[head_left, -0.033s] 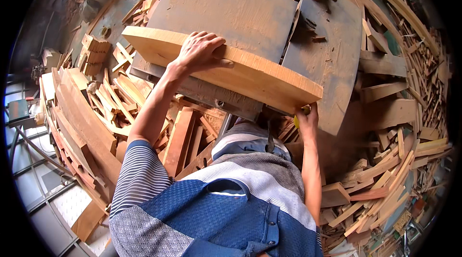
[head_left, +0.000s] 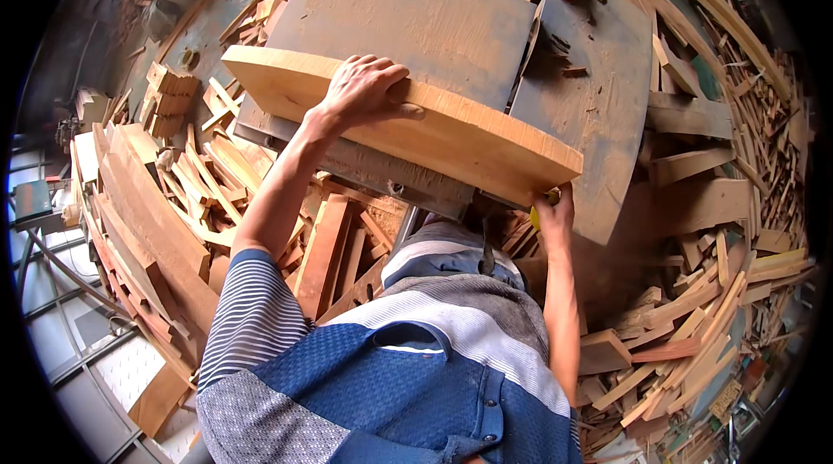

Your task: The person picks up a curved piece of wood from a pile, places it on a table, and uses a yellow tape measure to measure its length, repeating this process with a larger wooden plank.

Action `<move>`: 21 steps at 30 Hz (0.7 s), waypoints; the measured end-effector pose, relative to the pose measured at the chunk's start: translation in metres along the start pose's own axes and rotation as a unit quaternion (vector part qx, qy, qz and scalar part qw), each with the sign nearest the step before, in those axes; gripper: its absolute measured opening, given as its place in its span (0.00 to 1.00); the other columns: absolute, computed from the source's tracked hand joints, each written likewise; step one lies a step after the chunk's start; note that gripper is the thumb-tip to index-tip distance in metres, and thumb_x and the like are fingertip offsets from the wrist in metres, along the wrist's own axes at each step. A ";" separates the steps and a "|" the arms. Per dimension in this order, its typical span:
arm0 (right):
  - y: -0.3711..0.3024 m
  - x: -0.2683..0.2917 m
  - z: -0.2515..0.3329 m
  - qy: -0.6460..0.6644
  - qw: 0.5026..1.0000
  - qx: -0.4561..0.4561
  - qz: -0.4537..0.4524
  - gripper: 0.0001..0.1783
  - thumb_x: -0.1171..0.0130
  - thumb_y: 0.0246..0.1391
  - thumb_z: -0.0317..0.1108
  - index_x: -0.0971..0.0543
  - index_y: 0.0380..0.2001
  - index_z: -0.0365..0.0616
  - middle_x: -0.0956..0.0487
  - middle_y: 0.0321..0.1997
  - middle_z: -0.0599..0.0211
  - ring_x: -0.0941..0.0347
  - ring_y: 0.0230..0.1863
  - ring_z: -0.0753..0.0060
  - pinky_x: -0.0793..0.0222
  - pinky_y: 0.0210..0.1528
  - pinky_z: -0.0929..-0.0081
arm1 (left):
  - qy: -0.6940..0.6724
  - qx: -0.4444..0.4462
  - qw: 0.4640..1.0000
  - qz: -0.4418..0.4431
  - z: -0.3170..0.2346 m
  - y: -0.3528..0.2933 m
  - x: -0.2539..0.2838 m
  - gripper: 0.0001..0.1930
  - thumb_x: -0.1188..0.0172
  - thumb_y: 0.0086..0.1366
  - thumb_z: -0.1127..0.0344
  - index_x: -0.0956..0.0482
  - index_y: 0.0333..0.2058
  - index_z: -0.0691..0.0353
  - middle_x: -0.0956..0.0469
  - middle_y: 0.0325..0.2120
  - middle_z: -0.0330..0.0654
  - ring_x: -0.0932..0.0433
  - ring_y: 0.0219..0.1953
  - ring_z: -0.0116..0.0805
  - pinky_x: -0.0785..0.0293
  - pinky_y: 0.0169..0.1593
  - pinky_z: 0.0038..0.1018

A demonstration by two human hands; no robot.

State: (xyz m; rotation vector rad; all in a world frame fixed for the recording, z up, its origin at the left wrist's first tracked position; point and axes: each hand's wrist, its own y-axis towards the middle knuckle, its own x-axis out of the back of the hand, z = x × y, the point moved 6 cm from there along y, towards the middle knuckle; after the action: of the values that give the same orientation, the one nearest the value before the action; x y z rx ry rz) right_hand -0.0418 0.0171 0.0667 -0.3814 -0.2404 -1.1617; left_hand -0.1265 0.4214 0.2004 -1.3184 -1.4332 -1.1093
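A thick, pale wooden board (head_left: 473,147) stands on its edge, slanting across the near part of a dusty metal saw table (head_left: 408,30). My left hand (head_left: 369,91) is closed over its upper edge, left of the middle, with the thumb lying along the near side. By the board's lower right corner my right hand (head_left: 557,212) has its fingers closed round a small yellow and dark object (head_left: 535,216), perhaps a tape measure. That hand hides most of it. Whether these fingers also touch the board I cannot tell.
Right of a narrow gap lies a second metal plate (head_left: 599,82) with wood chips. Long planks (head_left: 152,230) lean at the left, beside loose offcuts. A reddish beam (head_left: 323,251) sits below the table. Scrap strips (head_left: 694,316) are heaped at the right.
The board and my left hand have shifted very slightly to the right. My right hand stays at the board's right end.
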 end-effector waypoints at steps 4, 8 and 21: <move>0.014 0.001 -0.001 -0.001 1.000 -0.019 -0.012 0.31 0.31 0.53 0.40 0.25 0.58 0.39 0.17 0.51 0.53 0.21 0.48 0.60 0.28 0.53 0.64 | -0.017 -0.009 0.999 0.027 0.013 0.033 -0.014 0.29 0.29 0.52 0.34 0.25 0.25 0.57 0.22 0.24 0.43 0.20 0.32 0.46 0.26 0.39 0.41; 0.024 0.000 0.006 0.018 0.997 -0.077 -0.002 0.33 0.30 0.52 0.45 0.23 0.56 0.36 0.18 0.54 0.52 0.23 0.54 0.59 0.31 0.58 0.63 | -0.008 0.009 0.995 0.100 0.028 0.057 -0.034 0.35 0.39 0.56 0.24 0.21 0.24 0.56 0.21 0.19 0.42 0.19 0.25 0.45 0.25 0.33 0.40; 0.005 0.002 -0.019 -0.077 0.984 -0.162 -0.005 0.24 0.28 0.48 0.48 0.25 0.27 0.37 0.24 0.30 0.60 0.32 0.34 0.67 0.34 0.39 0.62 | -0.081 0.040 0.968 0.233 0.036 0.091 -0.092 0.39 0.42 0.58 0.22 0.13 0.32 0.60 0.19 0.22 0.49 0.17 0.31 0.46 0.25 0.38 0.42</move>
State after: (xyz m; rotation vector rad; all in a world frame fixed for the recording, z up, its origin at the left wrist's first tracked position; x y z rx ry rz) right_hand -0.0367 0.0095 0.0492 -0.7590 -0.1884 -1.1849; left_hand -0.0317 0.4396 0.1078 -1.6102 -1.1789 -0.6380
